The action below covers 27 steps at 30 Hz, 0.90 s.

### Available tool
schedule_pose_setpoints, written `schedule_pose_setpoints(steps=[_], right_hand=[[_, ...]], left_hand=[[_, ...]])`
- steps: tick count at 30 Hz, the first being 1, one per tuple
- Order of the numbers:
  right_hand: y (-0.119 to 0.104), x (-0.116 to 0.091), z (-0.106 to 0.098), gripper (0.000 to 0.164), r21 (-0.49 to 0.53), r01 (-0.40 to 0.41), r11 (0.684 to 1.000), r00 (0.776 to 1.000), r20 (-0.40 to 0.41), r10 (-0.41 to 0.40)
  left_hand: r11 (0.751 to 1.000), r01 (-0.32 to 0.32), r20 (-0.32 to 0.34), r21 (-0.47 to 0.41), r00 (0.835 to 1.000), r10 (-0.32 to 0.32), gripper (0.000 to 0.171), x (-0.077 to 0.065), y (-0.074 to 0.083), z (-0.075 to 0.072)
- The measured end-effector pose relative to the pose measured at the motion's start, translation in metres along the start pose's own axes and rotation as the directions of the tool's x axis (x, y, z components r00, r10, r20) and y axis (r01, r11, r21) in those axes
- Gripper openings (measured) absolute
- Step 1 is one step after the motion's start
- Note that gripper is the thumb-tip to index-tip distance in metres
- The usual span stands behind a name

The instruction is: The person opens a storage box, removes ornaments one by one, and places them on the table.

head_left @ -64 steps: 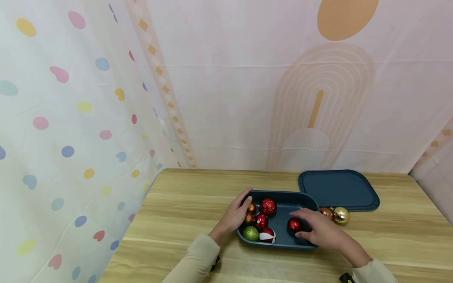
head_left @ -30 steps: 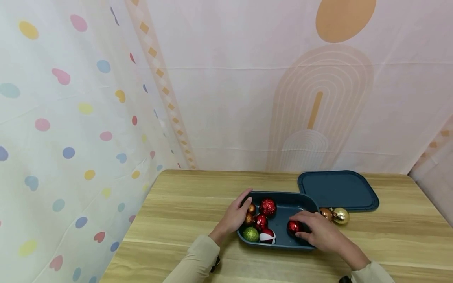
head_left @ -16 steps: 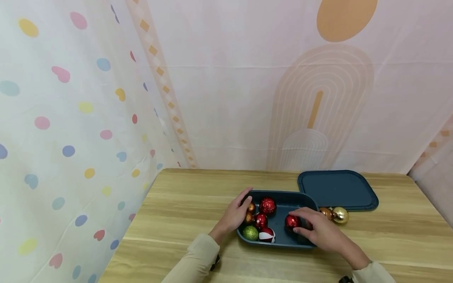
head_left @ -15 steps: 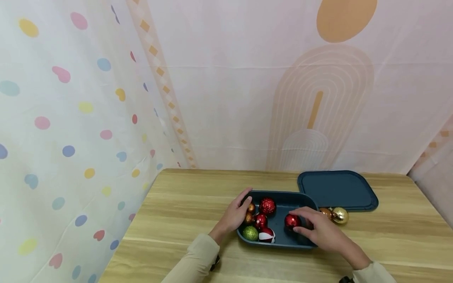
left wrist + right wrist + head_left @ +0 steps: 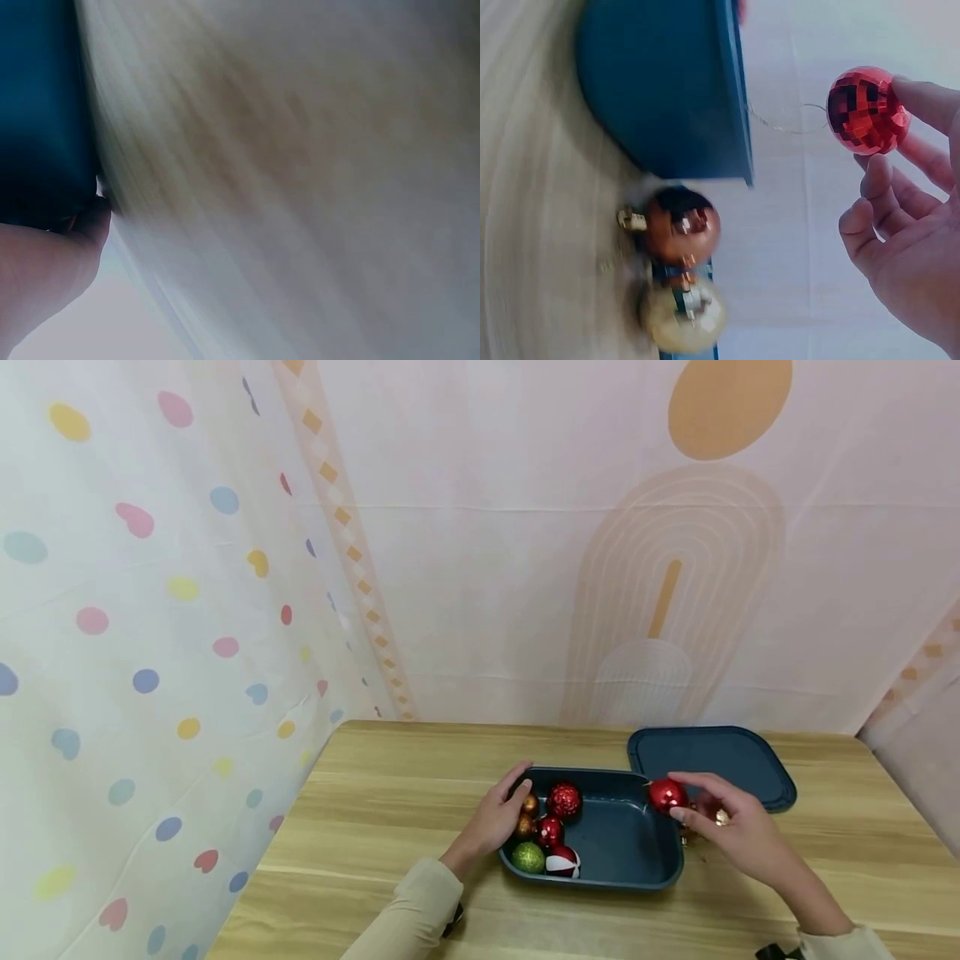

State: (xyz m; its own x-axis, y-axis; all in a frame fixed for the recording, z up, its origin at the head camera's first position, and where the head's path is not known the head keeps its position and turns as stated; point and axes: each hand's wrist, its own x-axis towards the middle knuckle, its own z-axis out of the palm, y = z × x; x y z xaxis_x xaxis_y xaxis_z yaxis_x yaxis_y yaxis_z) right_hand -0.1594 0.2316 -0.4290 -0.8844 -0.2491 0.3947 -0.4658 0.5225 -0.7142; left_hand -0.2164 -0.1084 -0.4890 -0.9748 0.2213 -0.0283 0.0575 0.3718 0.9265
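In the head view, two hands are reaching to one blue box point(image 5: 622, 839), which is standing on one wooden table point(image 5: 405, 777). The left hand point(image 5: 493, 818) is gripping the box's left end, its thumb lying over the rim. The right hand point(image 5: 738, 831) is pinching one red ball point(image 5: 666, 795) between thumb and fingers, holding it up by the box's back right corner. Six balls are lying in the left part of the box: two copper balls point(image 5: 525, 827) along the left wall, one green ball point(image 5: 528, 857) in the front corner, one red-and-white ball point(image 5: 562, 862) beside it, one shiny red ball point(image 5: 550, 831) and, behind that, one glittery red ball point(image 5: 564, 799). One blue lid point(image 5: 712, 768) is lying flat behind the box's right end.

In the left wrist view, which is blurring, part of the left hand is touching the box's edge; most of its fingers are not showing.

In the right wrist view, the pinched red ball is hanging clear of the box, one thin string point(image 5: 763, 120) trailing toward the rim. Two more balls, one brown ball point(image 5: 679, 229) and one gold ball point(image 5: 682, 319), are lying just beside the box.
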Motion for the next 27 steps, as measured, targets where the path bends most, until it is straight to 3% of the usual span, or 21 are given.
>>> schedule_pose_setpoints(steps=[9,21,27], right_hand=[[0.011,-0.009,-0.025,0.036,0.039,-0.021,0.999,0.995,-0.102,0.025],[0.04,-0.024,-0.044,0.038,0.08,-0.197,0.977,0.967,-0.151,0.207],[0.05,-0.027,-0.047,0.039,0.069,-0.252,0.965,0.951,-0.165,0.26]], left_hand=[[1.0,-0.016,-0.011,0.007,1.0,0.016,0.052,0.001,-0.002,-0.002],[1.0,0.009,-0.005,0.016,1.0,-0.009,0.053,0.001,-0.002,0.001],[1.0,0.01,-0.007,0.02,1.0,-0.009,0.052,0.001,-0.002,0.001]])
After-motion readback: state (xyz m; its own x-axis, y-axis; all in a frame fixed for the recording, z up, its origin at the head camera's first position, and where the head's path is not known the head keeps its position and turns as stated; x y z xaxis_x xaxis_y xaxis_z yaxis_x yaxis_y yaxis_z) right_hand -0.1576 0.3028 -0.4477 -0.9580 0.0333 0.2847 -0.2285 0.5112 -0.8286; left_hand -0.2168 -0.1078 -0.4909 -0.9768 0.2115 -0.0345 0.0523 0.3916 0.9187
